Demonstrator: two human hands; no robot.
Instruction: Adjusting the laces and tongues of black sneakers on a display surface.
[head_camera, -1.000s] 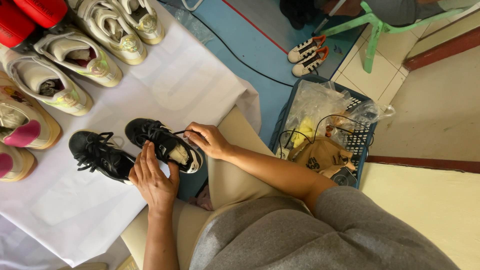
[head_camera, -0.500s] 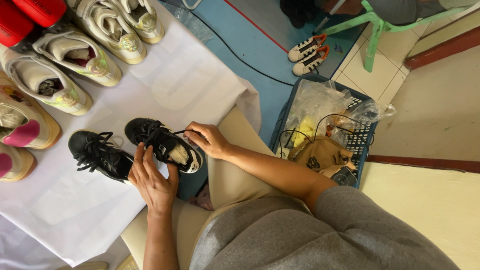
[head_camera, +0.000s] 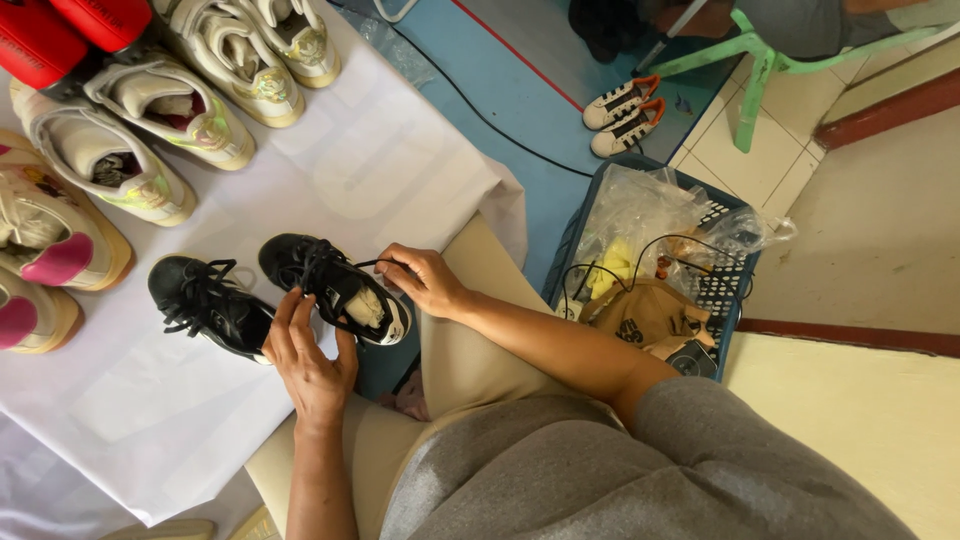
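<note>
Head view: the left hand (head_camera: 312, 362) cups the side of a small black lace-up sneaker with a pale insole (head_camera: 335, 288), fingers curled against its upper near the heel. The right hand (head_camera: 420, 280) pinches the black shoelace (head_camera: 368, 264) between thumb and fingertips, just beside the shoe's opening. This shoe lies on a white paper sheet (head_camera: 390, 170), close to the person's lap. Its matching black sneaker (head_camera: 205, 305) rests just beside it. White and pink sneakers (head_camera: 110, 165) line the sheet's far side. A blue plastic basket (head_camera: 722, 300) sits on the floor nearby.
</note>
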